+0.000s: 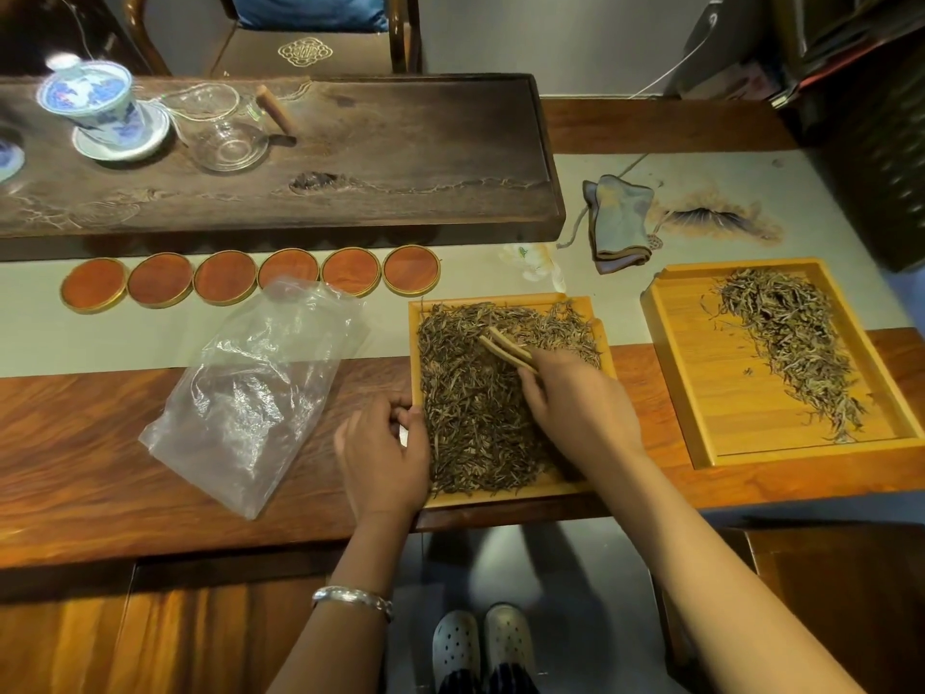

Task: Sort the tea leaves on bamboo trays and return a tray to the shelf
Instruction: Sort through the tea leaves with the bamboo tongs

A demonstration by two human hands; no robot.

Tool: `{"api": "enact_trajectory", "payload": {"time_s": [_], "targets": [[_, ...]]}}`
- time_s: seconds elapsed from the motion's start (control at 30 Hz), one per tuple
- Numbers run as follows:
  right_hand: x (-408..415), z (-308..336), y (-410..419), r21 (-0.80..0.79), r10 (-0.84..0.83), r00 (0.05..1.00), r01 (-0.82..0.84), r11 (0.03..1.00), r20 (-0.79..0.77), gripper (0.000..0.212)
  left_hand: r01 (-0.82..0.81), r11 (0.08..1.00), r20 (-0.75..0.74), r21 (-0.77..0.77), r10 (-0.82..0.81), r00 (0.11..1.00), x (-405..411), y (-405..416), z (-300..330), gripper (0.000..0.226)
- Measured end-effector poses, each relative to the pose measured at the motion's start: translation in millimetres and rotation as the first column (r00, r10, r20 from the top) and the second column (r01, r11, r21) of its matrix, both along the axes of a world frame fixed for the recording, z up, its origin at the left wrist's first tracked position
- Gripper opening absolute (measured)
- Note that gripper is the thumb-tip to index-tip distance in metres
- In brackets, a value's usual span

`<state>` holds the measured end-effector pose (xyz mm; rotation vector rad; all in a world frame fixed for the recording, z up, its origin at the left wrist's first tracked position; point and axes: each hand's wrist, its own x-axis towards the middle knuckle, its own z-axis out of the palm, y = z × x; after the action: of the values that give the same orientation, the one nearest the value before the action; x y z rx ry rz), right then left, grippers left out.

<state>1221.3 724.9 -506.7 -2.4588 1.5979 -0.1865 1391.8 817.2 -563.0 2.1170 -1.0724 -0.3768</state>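
A bamboo tray near the table's front edge is almost covered with dark tea leaves. My right hand reaches over it, shut on wooden tweezers whose tips rest among the leaves near the tray's far side. My left hand grips the tray's left rim, thumb and fingers pinched on the edge. A second bamboo tray lies to the right; a narrower streak of paler tea leaves runs down its right half.
A crumpled clear plastic bag lies left of the trays. Several round red coasters line up behind it. A dark wooden tea board carries a blue-white lidded cup and a glass pitcher. A folded cloth lies behind the trays.
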Motion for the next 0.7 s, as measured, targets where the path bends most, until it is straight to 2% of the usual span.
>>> {"api": "enact_trajectory", "payload": {"time_s": [0.17, 0.33, 0.53, 0.6, 0.7], "targets": [[-12.8, 0.2, -2.3, -0.059, -0.024, 1.0, 0.025, 0.998, 0.011, 0.026, -0.003, 1.0, -0.001, 0.002, 0.003, 1.0, -0.5, -0.5, 0.4, 0.009], [-3.7, -1.7, 15.6, -0.024, 0.077, 0.996, -0.076, 0.997, 0.035, 0.029, -0.001, 1.0, -0.004, -0.004, 0.001, 1.0, -0.6, -0.2, 1.6, 0.009], [-24.4, 3.0, 16.3, -0.025, 0.0, 0.997, 0.002, 1.0, 0.078, 0.024, 0.0, 1.0, -0.011, 0.006, 0.0, 1.0, -0.4, -0.2, 1.5, 0.009], [-33.4, 6.3, 21.1, -0.049, 0.02, 0.998, -0.017, 0.999, 0.055, 0.022, 0.0, 1.0, -0.007, 0.008, 0.0, 1.0, -0.4, -0.1, 1.5, 0.01], [-40.1, 6.5, 28.1, -0.005, 0.043, 0.999, -0.043, 0.999, -0.003, 0.024, 0.004, 1.0, -0.008, 0.005, -0.004, 1.0, -0.4, -0.1, 2.5, 0.01]]}}
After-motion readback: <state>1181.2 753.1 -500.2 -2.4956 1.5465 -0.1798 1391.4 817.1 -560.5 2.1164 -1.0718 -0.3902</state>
